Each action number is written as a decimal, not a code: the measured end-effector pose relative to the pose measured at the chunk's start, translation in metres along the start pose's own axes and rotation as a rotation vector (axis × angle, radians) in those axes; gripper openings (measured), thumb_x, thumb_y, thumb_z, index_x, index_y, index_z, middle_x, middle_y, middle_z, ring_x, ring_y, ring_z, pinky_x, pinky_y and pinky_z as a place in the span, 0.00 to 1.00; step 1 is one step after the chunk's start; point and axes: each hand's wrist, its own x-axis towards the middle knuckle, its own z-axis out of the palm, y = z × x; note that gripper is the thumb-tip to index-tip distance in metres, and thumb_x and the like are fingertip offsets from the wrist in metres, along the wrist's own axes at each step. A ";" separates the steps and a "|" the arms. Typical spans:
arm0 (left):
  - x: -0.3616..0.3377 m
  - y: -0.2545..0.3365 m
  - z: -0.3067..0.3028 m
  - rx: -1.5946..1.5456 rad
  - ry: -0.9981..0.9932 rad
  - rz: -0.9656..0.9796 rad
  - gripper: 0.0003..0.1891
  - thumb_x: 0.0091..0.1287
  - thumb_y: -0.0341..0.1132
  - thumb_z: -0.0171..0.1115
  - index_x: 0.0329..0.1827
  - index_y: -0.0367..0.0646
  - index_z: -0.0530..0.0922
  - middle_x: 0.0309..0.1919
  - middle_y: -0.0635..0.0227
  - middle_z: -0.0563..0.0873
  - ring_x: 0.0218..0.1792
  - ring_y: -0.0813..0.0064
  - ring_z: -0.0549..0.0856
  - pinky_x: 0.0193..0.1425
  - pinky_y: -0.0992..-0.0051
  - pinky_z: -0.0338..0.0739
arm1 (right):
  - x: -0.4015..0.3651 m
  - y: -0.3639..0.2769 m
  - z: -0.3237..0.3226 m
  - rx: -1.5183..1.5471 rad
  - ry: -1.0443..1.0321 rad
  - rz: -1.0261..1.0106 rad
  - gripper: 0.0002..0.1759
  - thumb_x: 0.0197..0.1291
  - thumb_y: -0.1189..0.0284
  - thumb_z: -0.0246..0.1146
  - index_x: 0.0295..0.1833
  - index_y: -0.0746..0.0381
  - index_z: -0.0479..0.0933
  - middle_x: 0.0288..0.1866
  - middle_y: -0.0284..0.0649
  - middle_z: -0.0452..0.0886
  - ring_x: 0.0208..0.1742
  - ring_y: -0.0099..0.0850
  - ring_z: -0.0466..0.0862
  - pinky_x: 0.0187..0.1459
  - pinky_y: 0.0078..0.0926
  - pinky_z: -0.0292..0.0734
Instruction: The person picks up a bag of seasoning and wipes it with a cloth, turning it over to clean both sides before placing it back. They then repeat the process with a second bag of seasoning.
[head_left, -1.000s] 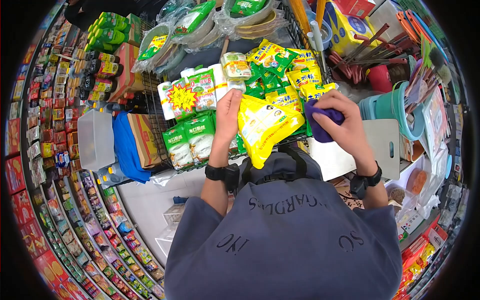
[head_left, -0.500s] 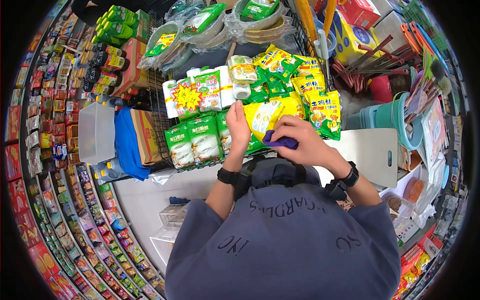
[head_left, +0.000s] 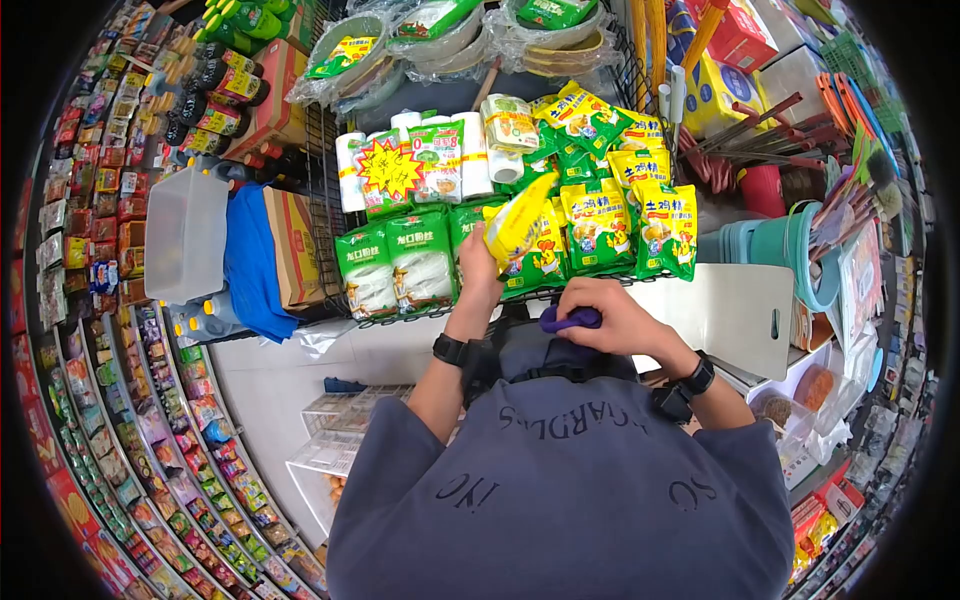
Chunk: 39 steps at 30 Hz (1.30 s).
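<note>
My left hand is closed on a yellow seasoning bag, held tilted above the front of the wire rack. Bunched in my right hand is a purple cloth, close to my body and apart from the bag. Behind and to the right of the held bag stand yellow-and-green seasoning bags with a chicken printed on them. Packs of vermicelli stand in a row left of my left hand. White paper rolls sit behind them.
Plastic-wrapped bowls fill the rack's back. On the left are a clear plastic bin, a blue cloth and dark sauce bottles. Teal buckets and a white board lie right. Snack shelves curve along the left.
My right hand with the purple cloth has come away from the bag, toward my body. My left hand still holds the bag, now turned differently. The view has shifted slightly.
</note>
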 end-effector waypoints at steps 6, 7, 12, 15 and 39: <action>0.001 -0.010 -0.029 -0.243 -0.309 -0.321 0.13 0.84 0.41 0.50 0.52 0.44 0.81 0.34 0.67 0.87 0.21 0.80 0.78 0.19 0.78 0.61 | -0.002 0.016 0.009 0.043 0.328 0.217 0.11 0.58 0.74 0.75 0.44 0.63 0.83 0.60 0.45 0.82 0.62 0.38 0.82 0.64 0.34 0.75; 0.003 -0.017 -0.032 -0.292 -0.419 -0.454 0.13 0.83 0.40 0.50 0.52 0.44 0.81 0.31 0.69 0.85 0.19 0.81 0.74 0.19 0.79 0.58 | -0.001 0.016 0.008 0.050 0.371 0.238 0.11 0.59 0.74 0.75 0.45 0.63 0.83 0.66 0.47 0.81 0.67 0.40 0.81 0.67 0.35 0.73; -0.027 -0.038 -0.014 -0.247 -0.427 -0.829 0.14 0.85 0.42 0.47 0.49 0.45 0.79 0.26 0.74 0.74 0.18 0.83 0.65 0.18 0.81 0.56 | -0.005 0.048 0.001 0.255 0.360 0.349 0.11 0.58 0.72 0.77 0.45 0.62 0.87 0.75 0.60 0.76 0.81 0.46 0.70 0.76 0.37 0.63; -0.036 -0.055 -0.015 -0.280 -0.448 -1.040 0.15 0.86 0.45 0.43 0.47 0.48 0.76 0.25 0.74 0.68 0.20 0.84 0.64 0.18 0.82 0.56 | -0.010 0.058 -0.005 0.397 0.313 0.464 0.09 0.60 0.75 0.75 0.45 0.63 0.85 0.64 0.46 0.84 0.67 0.32 0.81 0.69 0.31 0.71; 0.009 -0.105 0.081 0.482 -0.236 0.048 0.23 0.80 0.40 0.63 0.70 0.35 0.73 0.60 0.63 0.85 0.59 0.75 0.82 0.67 0.69 0.73 | 0.010 0.165 -0.092 0.028 0.389 0.487 0.20 0.55 0.60 0.75 0.46 0.64 0.87 0.41 0.45 0.89 0.43 0.35 0.89 0.47 0.34 0.82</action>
